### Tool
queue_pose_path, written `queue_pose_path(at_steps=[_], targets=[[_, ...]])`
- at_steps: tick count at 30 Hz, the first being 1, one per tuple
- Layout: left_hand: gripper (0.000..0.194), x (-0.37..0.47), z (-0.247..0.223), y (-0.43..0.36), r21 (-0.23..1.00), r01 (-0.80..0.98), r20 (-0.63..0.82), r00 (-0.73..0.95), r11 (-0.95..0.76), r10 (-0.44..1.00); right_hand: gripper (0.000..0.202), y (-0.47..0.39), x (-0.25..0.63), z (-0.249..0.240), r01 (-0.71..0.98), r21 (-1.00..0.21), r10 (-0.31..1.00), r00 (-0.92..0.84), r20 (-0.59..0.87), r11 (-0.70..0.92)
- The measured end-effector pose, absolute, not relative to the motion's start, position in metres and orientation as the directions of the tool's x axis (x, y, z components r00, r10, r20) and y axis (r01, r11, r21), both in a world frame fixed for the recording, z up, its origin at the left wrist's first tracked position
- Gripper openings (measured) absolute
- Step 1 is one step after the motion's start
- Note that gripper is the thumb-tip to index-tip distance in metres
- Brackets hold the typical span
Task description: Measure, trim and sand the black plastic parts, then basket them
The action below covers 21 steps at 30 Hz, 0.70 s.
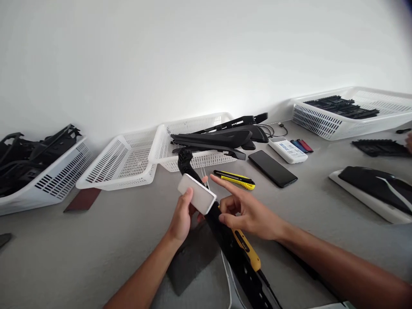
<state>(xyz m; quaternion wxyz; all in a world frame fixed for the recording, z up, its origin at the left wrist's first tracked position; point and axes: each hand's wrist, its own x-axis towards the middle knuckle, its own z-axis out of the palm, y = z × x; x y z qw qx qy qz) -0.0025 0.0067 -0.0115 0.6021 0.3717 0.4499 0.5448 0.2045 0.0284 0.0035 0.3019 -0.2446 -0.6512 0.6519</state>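
Observation:
In my left hand is a white rectangular block, with the thumb on its face and the other fingers mostly hidden behind it. Below the block, a long black plastic trim strip runs diagonally toward me. My right hand has its index finger stretched toward the block's upper edge. Its thumb and curled fingers appear closed at the strip's right edge. A yellow-handled tool with a black cord lies just right of the strip. Under my left hand is a dark sheet.
Beyond my hands lie a yellow utility knife, a black phone and a white box-like device. White baskets line the wall, several with black parts. A black-and-white moulded object sits right. Another person's hand shows at the right edge.

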Motion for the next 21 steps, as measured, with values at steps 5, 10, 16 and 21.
queue_pose_path(at_steps=[5, 10, 16, 21], targets=[[0.056, -0.0130, -0.0104, 0.0169, 0.969, -0.240, -0.001, -0.224, -0.054, 0.975, 0.073, 0.0318, 0.2041, 0.0061, -0.067, -0.995, 0.810, -0.578, 0.097, 0.072], [0.065, -0.0121, -0.0095, 0.0117, 0.964, -0.137, -0.210, 0.123, 0.226, 0.970, 0.065, 0.0349, 0.2059, 0.0034, -0.074, -0.994, 0.822, -0.560, 0.103, 0.074], [0.066, -0.0124, -0.0074, 0.0154, 0.982, -0.169, -0.108, -0.177, 0.078, 0.978, 0.065, 0.0331, 0.2057, 0.0025, -0.080, -0.995, 0.792, -0.603, 0.094, 0.058], [0.067, -0.0078, -0.0062, 0.0118, 0.987, -0.066, -0.140, 0.129, 0.149, 0.982, 0.067, 0.0330, 0.2053, -0.0009, -0.051, -0.992, 0.825, -0.551, 0.125, 0.116]])
